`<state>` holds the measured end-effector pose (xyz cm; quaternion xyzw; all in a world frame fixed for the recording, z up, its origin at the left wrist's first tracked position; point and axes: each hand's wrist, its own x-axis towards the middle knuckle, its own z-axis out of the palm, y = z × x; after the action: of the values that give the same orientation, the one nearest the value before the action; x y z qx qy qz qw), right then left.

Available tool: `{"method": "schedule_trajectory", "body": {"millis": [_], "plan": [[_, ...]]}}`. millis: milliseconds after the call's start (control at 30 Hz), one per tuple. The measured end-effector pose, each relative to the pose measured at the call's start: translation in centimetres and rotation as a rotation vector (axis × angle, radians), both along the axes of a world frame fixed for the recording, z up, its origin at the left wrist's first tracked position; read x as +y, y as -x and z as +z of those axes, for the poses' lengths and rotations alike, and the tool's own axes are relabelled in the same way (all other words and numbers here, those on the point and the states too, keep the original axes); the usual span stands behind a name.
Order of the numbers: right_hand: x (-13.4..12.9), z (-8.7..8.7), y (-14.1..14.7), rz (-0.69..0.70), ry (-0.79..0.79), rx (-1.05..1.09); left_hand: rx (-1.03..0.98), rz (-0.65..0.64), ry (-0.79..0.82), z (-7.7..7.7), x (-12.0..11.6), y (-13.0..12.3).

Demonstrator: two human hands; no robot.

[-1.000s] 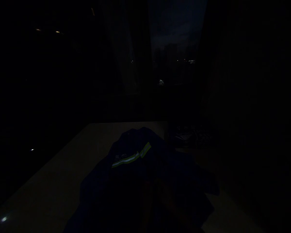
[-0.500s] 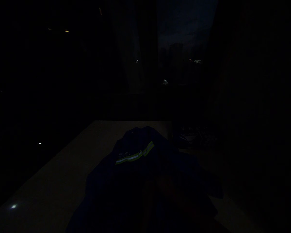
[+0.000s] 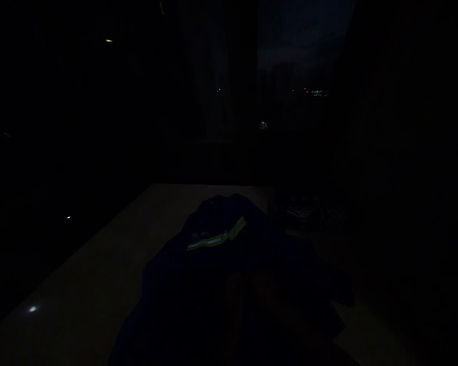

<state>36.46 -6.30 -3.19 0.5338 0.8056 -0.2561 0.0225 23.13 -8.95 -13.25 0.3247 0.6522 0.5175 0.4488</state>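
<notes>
The picture is very dark. A dark blue garment [image 3: 168, 274] lies spread over a pale table [image 3: 110, 254], with a yellow-green and silver reflective strip across its upper part. Over the middle of the garment, my left hand [image 3: 234, 287] and my right hand [image 3: 265, 287] show faintly, close side by side. Their fingers are lost in the dark, so whether they grip the cloth cannot be made out. Small pale marks sit just above the strip's left end.
A dark object with pale lines [image 3: 303, 212] stands beyond the table's right far corner. A small bright spot [image 3: 32, 309] shines on the table at the lower left. Behind, a window [image 3: 301, 46] shows a dim sky and small lights.
The view has shifted a little, so the table and garment appear slightly higher and further right. Both hands remain over the middle of the garment.
</notes>
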Motion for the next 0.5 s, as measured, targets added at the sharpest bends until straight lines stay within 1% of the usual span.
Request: {"method": "schedule_trajectory", "body": {"millis": [100,200,233,333,400,433,500], "plan": [[0.1,-0.3,0.0,-0.020,-0.021,0.025,-0.043,0.017,-0.021,0.2,0.0,-0.1],[0.0,-1.5,-0.6,-0.120,0.006,0.162,-0.081,0.012,-0.034,0.3,-0.2,-0.4],[-0.2,-2.2,-0.7,-0.167,0.030,0.232,-0.090,0.014,-0.034,0.3,-0.2,-0.5],[-0.5,-4.8,-0.9,-0.371,0.125,0.568,-0.094,0.029,-0.035,0.1,-0.3,-0.8],[-0.4,-6.2,-0.7,-0.478,0.169,0.760,-0.069,0.035,-0.042,0.0,-0.4,-0.7],[-0.2,-6.7,-0.5,-0.519,0.190,0.821,-0.049,0.032,-0.048,0.0,-0.4,-0.7],[0.3,-7.2,-0.3,-0.545,0.225,0.849,-0.016,-0.003,-0.050,0.1,-0.5,-0.8]]}}
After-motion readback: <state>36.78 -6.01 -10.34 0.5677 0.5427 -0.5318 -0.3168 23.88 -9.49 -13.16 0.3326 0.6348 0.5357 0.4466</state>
